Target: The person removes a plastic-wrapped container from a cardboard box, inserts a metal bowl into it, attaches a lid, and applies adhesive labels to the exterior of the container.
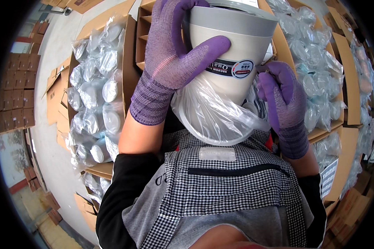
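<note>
A cream vacuum flask (237,47) with a wide grey band lies tilted in front of my chest, a dark label and round sticker on its side. My left hand (174,50), in a purple knit glove, is closed round its left side with the thumb across the front. A clear plastic bag (212,108) covers the flask's near end, where a curved pale rim or handle shows through. Beside the sticker, my gloved right hand (282,91) has its fingers curled in a pinch; a small dark bit shows at the fingertips, too small to name.
On the left stands a carton (129,62) full of bagged rounded items (93,91). More bagged items (316,83) fill cartons on the right. A divided cardboard box (143,31) sits behind the flask. Brown boxes (18,83) are stacked along the far left.
</note>
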